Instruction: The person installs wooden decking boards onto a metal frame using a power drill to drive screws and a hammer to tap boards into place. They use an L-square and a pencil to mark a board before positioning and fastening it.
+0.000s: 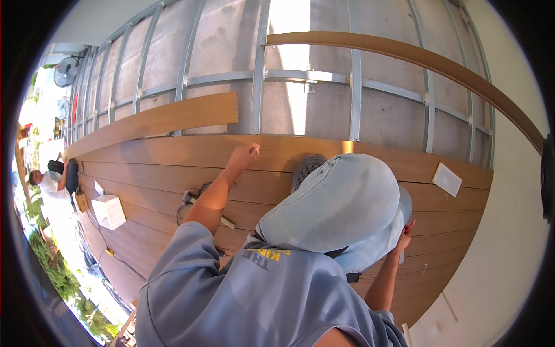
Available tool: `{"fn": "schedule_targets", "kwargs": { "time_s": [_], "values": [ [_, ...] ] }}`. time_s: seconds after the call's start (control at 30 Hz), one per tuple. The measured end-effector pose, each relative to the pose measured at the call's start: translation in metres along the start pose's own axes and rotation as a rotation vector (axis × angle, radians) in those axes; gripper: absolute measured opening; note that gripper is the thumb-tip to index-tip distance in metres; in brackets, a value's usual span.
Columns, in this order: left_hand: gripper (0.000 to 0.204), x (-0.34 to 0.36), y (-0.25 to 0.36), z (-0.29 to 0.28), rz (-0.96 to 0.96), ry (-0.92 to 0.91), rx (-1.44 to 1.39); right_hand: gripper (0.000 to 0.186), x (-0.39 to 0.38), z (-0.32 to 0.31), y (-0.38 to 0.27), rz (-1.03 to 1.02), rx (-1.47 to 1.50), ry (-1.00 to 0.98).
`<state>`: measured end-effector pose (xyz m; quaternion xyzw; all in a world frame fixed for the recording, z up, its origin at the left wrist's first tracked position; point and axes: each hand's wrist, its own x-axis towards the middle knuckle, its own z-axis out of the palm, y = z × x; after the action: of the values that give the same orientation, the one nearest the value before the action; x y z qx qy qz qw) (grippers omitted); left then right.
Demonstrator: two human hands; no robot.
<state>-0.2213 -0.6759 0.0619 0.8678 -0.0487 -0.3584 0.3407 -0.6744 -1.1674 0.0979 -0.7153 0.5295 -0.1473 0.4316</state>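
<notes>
My left hand (246, 156) is closed, fingers curled together, over the wood-look decking board (196, 148) at the edge of the laid deck. Whatever it may pinch is too small to make out. Down beside my right knee, my right hand (403, 236) is closed with a reddish tip showing at its fingers; the rest is hidden. A loose decking board (167, 117) lies slantwise at the upper left, its cut end ahead of my left hand. My shoe (308, 170) rests on the deck between my hands.
A metal frame (258, 75) spans the concrete ahead, with a long brown board (393, 51) across it at right. A white box (108, 211) and a cable (110, 252) lie left; a power tool (189, 198) sits beside my left arm. A co-worker (55, 180) crouches at far left, touching the loose board.
</notes>
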Motion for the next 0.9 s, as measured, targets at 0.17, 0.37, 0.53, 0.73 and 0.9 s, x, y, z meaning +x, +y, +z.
{"fn": "schedule_targets", "kwargs": {
  "time_s": [0.17, 0.37, 0.53, 0.73, 0.9],
  "values": [
    [0.024, 0.003, 0.000, -0.012, 0.064, 0.155, 0.028, 0.022, 0.003, -0.003, 0.010, 0.099, -0.099, 0.060],
    [0.025, 0.029, -0.012, -0.056, 0.152, 0.330, 0.077, 0.018, -0.001, 0.002, 0.018, 0.042, 0.008, 0.091],
    [0.026, 0.073, 0.005, -0.105, 0.044, 0.485, 0.402, 0.017, 0.002, -0.002, 0.008, 0.097, 0.005, 0.042],
    [0.026, 0.103, 0.006, -0.130, 0.141, 0.560, 0.412, 0.017, 0.006, 0.014, -0.008, 0.109, -0.015, 0.142],
    [0.029, 0.126, 0.000, -0.131, 0.177, 0.513, 0.443, 0.018, 0.006, 0.017, -0.002, 0.082, -0.023, 0.158]
  ]
}}
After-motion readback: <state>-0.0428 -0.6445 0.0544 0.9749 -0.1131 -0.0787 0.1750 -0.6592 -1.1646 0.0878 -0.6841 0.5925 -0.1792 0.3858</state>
